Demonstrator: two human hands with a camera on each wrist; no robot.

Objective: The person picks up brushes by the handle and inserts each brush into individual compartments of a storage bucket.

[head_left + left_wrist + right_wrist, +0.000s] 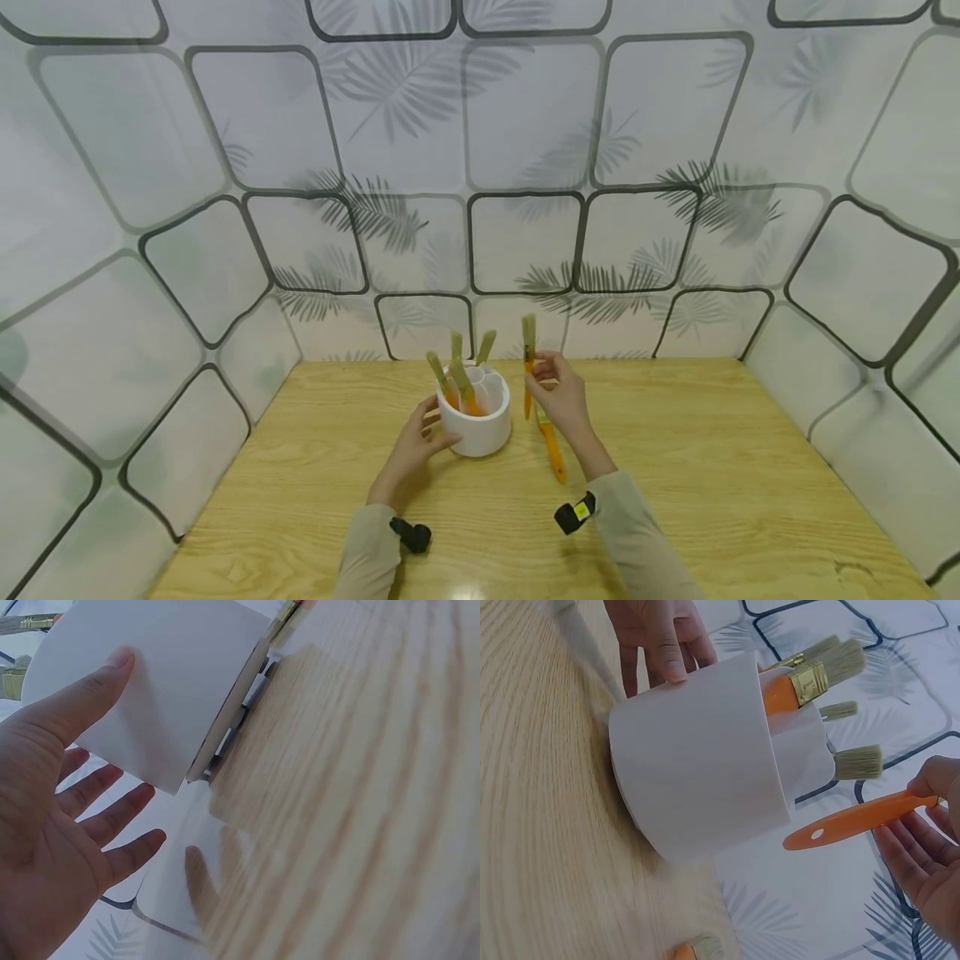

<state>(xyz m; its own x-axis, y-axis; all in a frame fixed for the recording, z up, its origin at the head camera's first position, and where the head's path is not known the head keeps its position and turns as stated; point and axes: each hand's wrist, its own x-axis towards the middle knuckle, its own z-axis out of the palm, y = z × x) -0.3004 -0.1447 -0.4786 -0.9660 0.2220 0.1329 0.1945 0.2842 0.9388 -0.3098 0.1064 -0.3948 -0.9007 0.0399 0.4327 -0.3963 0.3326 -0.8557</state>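
Observation:
A round white holder [482, 435] with several compartments stands upright on the table. Several paintbrushes [463, 385] with orange handles lean in it, bristles up. At its left side is my left hand [408, 448]; in the left wrist view the thumb lies against the white wall and the fairly straight fingers [129, 855] spread beside it. To the right of the holder, my right hand [562, 398] pinches another paintbrush [847, 823] near its metal band, bristles up, the handle's end pointing down beside the rim. Below that hand, one more paintbrush [553, 450] lies on the table.
The light wooden table [675, 467] reaches back to a patterned curtain [525, 242] with leaf prints. Similar panels rise at the left [135, 350] and right [870, 292] edges.

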